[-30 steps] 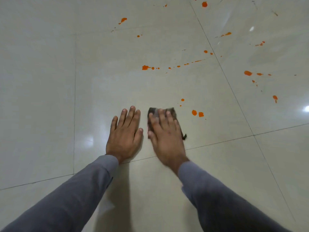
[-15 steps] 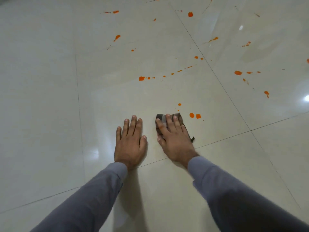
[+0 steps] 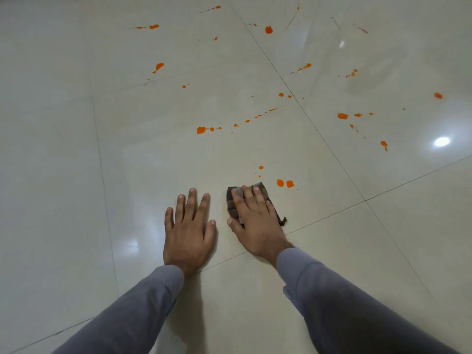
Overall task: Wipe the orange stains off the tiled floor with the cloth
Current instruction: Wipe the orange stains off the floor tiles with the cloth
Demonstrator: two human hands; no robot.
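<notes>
Glossy cream tiled floor (image 3: 76,175) fills the head view, crossed by thin dark grout lines and carrying a bright light reflection (image 3: 441,141) at about 3 o'clock. Orange stains (image 3: 201,130) are scattered over the upper half, from 10 o'clock round to 3 o'clock, as blots and trails of small drops.

Right hand (image 3: 255,221) lies palm down near centre on a dark checked cloth (image 3: 233,205), fingers straight and slightly spread, pressing the cloth flat against the tile. Cloth shows past the fingertips and along the thumb side, with a frayed corner sticking out at the little-finger side.

A pair of orange blots (image 3: 284,183) sits just beside the cloth at its 2 o'clock, apart from it. Smaller drops (image 3: 260,167) lie at its 12 o'clock.

Left hand (image 3: 189,233) rests flat on the bare tile just beside the right, at its 9 o'clock, fingers extended and mildly spread, holding nothing. The thumbs lie close but apart.

Both forearms wear grey sleeves (image 3: 344,302), entering from 6 o'clock.
</notes>
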